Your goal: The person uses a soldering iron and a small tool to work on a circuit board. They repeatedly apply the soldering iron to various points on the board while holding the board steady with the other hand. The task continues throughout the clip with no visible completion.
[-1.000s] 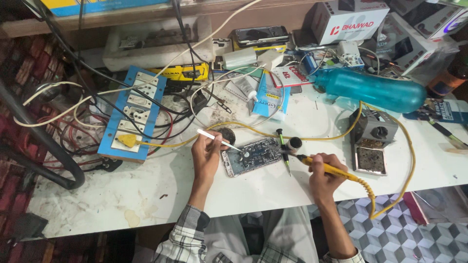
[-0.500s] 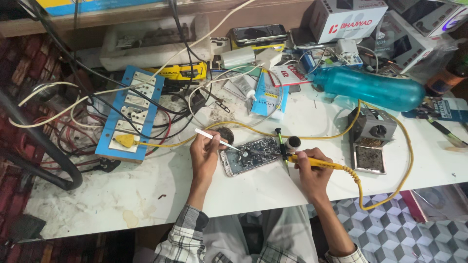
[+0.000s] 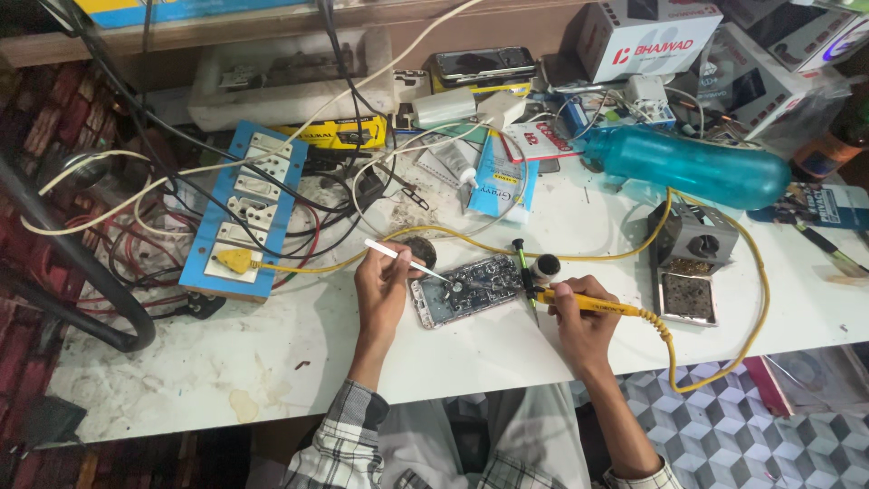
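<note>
A white, stained desk (image 3: 272,362) fills most of the frame, its lower left part bare and smudged. At centre lies an opened phone (image 3: 466,290) with a small screwdriver (image 3: 522,264) beside it; to the left sits a blue socket board (image 3: 244,210) amid tangled cables, with a yellow plug in it. On the right lie a teal bottle (image 3: 692,167) on its side and a grey soldering stand (image 3: 690,263), while boxes (image 3: 647,36) and packets crowd the upper edge.

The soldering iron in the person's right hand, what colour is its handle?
Yellow, with a matching yellow cord. The soldering iron, held in the right hand, shows best in the head view.
</note>
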